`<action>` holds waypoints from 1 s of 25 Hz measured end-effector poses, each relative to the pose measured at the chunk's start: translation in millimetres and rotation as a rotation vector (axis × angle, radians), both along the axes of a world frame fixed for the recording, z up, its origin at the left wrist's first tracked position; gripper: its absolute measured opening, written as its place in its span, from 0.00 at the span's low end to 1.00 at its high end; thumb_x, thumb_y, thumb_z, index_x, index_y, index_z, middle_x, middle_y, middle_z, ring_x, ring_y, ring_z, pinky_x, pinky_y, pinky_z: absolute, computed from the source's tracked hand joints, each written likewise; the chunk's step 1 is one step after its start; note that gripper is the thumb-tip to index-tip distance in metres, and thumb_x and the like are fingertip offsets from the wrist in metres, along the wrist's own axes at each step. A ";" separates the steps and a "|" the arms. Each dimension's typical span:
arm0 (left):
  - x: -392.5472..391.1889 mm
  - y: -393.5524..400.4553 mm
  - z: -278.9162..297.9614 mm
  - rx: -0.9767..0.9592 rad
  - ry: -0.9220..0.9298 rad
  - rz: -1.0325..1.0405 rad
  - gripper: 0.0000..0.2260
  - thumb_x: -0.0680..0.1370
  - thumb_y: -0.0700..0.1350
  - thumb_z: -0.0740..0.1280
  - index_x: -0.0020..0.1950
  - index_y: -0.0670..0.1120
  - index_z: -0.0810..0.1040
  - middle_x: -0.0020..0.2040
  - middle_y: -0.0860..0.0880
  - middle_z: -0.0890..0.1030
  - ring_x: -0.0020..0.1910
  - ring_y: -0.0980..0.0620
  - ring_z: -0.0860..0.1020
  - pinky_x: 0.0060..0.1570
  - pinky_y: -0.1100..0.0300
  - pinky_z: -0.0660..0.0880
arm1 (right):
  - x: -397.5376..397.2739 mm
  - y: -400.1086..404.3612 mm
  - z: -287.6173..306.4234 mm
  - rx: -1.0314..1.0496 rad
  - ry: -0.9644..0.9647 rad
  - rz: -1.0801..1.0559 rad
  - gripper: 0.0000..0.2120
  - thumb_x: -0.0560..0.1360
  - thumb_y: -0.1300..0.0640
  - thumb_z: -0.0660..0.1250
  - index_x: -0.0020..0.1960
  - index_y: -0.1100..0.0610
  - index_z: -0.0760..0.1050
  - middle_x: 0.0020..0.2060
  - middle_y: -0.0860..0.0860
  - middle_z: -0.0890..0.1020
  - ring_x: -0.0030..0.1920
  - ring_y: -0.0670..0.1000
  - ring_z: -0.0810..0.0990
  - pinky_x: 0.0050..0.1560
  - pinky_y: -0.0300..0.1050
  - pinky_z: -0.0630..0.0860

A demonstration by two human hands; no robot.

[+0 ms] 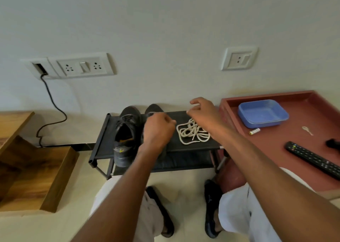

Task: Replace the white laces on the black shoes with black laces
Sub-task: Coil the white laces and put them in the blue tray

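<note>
Two black shoes stand side by side on a black shoe rack point(103, 136). The left shoe point(127, 131) is in full view, with dark lacing over its tongue. My left hand point(158, 131) covers most of the right shoe point(153, 109) and is curled into a fist; whatever is inside it is hidden. A loose heap of white laces point(193, 133) lies on the rack to the right of the shoes. Above that heap hovers my right hand point(202, 113), fingers loosely curled, with nothing visible in it. I see no black lace between the hands.
A red-brown tray table point(294, 142) at the right carries a blue dish point(263, 113), a small battery point(254, 131), a key point(307, 130) and a remote control point(312, 159). Wooden steps point(36, 168) stand at the left. A black cable point(53, 109) hangs from the wall sockets point(82, 66).
</note>
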State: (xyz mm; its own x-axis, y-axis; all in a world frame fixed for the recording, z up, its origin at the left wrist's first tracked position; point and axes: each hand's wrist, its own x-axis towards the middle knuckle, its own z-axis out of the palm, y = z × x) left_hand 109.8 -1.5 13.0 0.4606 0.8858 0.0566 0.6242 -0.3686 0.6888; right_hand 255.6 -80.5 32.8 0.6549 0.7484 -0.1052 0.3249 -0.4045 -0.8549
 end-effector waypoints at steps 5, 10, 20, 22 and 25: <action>73.4 -12.8 -11.6 -0.041 0.223 -0.230 0.08 0.76 0.43 0.65 0.50 0.44 0.83 0.50 0.42 0.85 0.51 0.39 0.82 0.48 0.51 0.79 | 25.6 -44.8 10.6 -0.084 -0.026 -0.013 0.08 0.77 0.64 0.68 0.48 0.54 0.85 0.39 0.46 0.86 0.40 0.48 0.86 0.31 0.34 0.73; 82.0 -5.4 -45.9 -0.014 0.533 -0.350 0.14 0.79 0.47 0.71 0.61 0.42 0.79 0.57 0.43 0.82 0.56 0.40 0.81 0.47 0.52 0.75 | 45.3 -47.2 -0.3 -0.222 -0.191 0.169 0.09 0.79 0.63 0.68 0.48 0.53 0.85 0.42 0.47 0.87 0.43 0.47 0.86 0.49 0.44 0.83; 106.0 6.1 -92.3 0.028 0.725 -0.525 0.13 0.74 0.45 0.79 0.56 0.46 0.81 0.52 0.46 0.82 0.50 0.45 0.81 0.48 0.50 0.78 | 76.5 -33.4 -70.9 -0.451 -0.374 0.447 0.08 0.82 0.57 0.68 0.55 0.49 0.84 0.45 0.47 0.85 0.42 0.44 0.83 0.38 0.37 0.74; 110.4 11.4 -93.6 0.035 0.681 -0.472 0.13 0.76 0.48 0.77 0.56 0.46 0.79 0.50 0.47 0.81 0.46 0.46 0.78 0.44 0.51 0.75 | 76.8 -32.2 -67.5 -0.408 -0.330 0.427 0.08 0.82 0.59 0.67 0.55 0.50 0.84 0.41 0.45 0.84 0.40 0.45 0.83 0.38 0.37 0.74; 110.5 16.5 -92.6 0.053 0.673 -0.350 0.13 0.78 0.51 0.73 0.59 0.47 0.78 0.47 0.47 0.77 0.44 0.46 0.76 0.42 0.51 0.74 | 79.7 -30.0 -64.7 -0.367 -0.333 0.398 0.09 0.81 0.60 0.67 0.56 0.51 0.85 0.41 0.45 0.84 0.40 0.45 0.83 0.38 0.38 0.74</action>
